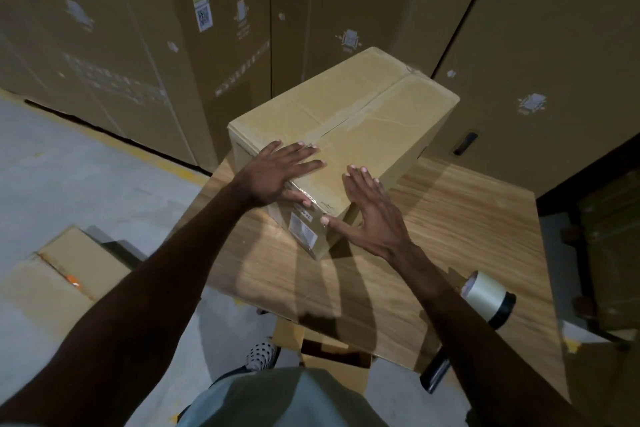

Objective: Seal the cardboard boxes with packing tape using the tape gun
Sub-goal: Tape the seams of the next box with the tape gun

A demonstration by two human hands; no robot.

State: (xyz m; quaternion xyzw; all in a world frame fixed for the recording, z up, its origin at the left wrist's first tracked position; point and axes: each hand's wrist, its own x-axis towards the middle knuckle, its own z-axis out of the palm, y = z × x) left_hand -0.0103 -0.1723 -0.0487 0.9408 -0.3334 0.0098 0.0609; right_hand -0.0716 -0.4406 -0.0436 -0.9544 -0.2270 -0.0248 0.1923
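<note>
- Both hands flat on the cardboard box (349, 121), which sits on the wooden table (467, 218), towards its far left.
- Left hand (277, 173) spreads over the near top corner, fingers straight, thumb down the near end; it grips nothing.
- Right hand (374, 215) presses the box's right edge, fingers straight, holding nothing.
- Tape gun (490, 298) lies at the table's near right, well apart from the box.

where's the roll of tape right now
In the head view the tape roll lies on the wooden table near its right edge, beside the person's right forearm and nearer the person than the cardboard box; neither hand touches it.
</note>
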